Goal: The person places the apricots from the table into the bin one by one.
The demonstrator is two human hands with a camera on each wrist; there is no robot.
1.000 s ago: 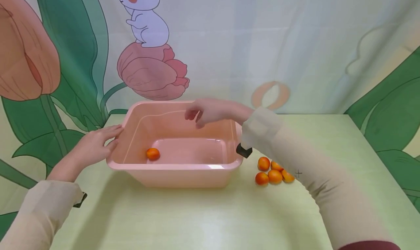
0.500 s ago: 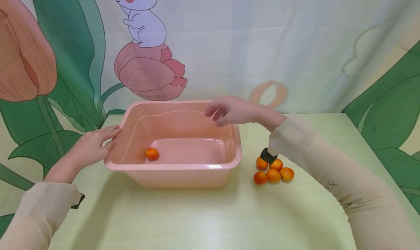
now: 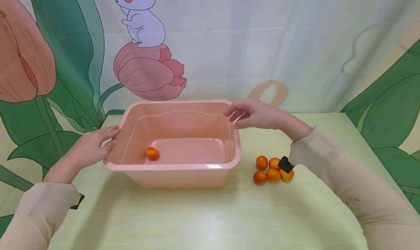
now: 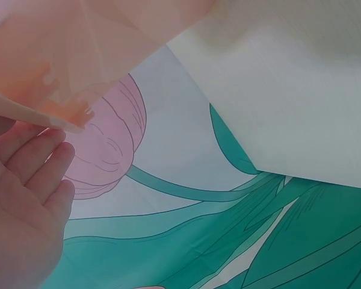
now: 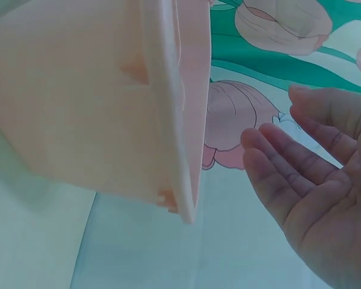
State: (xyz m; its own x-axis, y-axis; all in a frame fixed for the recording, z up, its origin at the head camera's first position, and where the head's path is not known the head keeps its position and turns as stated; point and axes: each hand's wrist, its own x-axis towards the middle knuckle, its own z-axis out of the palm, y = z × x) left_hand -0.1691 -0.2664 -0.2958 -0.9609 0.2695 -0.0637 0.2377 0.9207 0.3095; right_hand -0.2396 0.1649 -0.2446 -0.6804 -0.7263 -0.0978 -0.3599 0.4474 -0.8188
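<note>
A pink plastic basin (image 3: 183, 177) stands on the table, with one small orange-red round fruit (image 3: 152, 153) lying inside near its left front corner. My left hand (image 3: 92, 148) rests its straight fingers against the basin's left rim; in the left wrist view the fingertips (image 4: 60, 150) lie along the rim's underside. By the back right corner of the rim hovers my right hand (image 3: 257, 114), fingers loosely bent. The right wrist view shows its palm (image 5: 331, 198) with nothing in it, apart from the basin's edge. Right of the basin, several similar fruits (image 3: 273, 175) form a cluster.
The pale green table (image 3: 197, 217) reaches back to a hanging cloth (image 3: 213, 53) printed with flowers and a white animal. A black wrist device (image 3: 286, 164) on the right sleeve overlaps part of the fruit cluster in the head view.
My right hand has moved right, from over the basin's inside to its right rim. The left hand keeps its place on the left rim, and the fruits stay where they were.
</note>
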